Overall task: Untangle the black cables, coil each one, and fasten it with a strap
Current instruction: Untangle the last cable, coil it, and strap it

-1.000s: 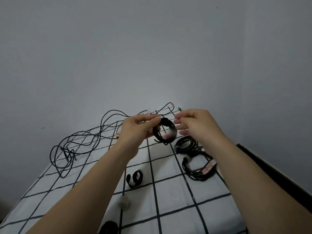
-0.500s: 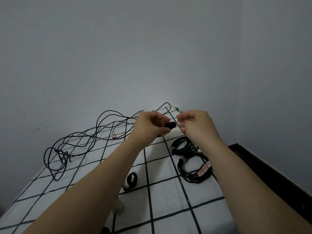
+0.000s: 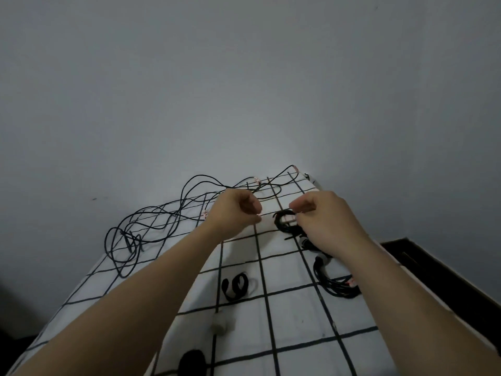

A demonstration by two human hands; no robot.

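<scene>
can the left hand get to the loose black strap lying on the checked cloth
Probably yes. The left hand looks empty, and the strap lies uncovered on the cloth nearer the person, just right of that forearm. The right hand grips the coiled cable off to the side, clear of the path.

Nothing legible anywhere — the small cable tags (image 3: 351, 282) are too blurred to read.
</scene>
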